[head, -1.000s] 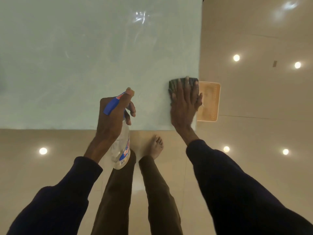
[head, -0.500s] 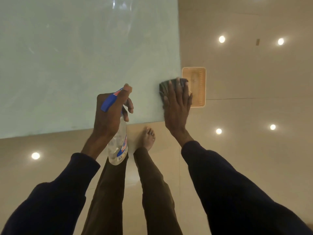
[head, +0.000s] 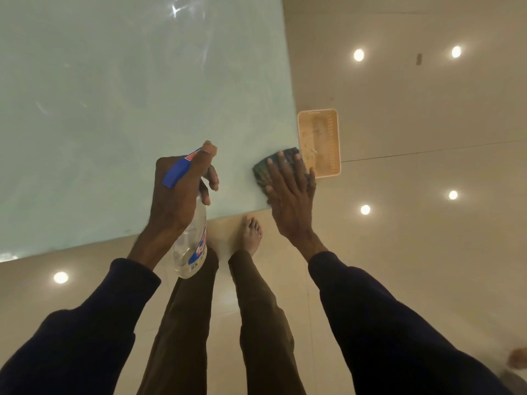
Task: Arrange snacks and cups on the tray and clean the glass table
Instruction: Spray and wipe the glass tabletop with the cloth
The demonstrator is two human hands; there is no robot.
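Observation:
The pale green glass table [head: 114, 109] fills the upper left of the head view. My right hand [head: 288, 192] lies flat with straight fingers on a dark folded cloth [head: 263, 169], pressing it onto the table's near right corner. My left hand [head: 179, 192] grips a clear spray bottle [head: 191, 246] with a blue trigger head, held over the table's near edge, nozzle pointing away from me. No snacks or cups are in sight.
An orange plastic basket-like tray [head: 332, 143] lies on the glossy beige floor just past the table's right edge. My bare foot [head: 251, 235] and legs stand at the near edge. Ceiling lights reflect in the floor tiles.
My right hand and the cloth have slid toward the table's near right corner along the right edge. The left hand keeps the same grip on the bottle.

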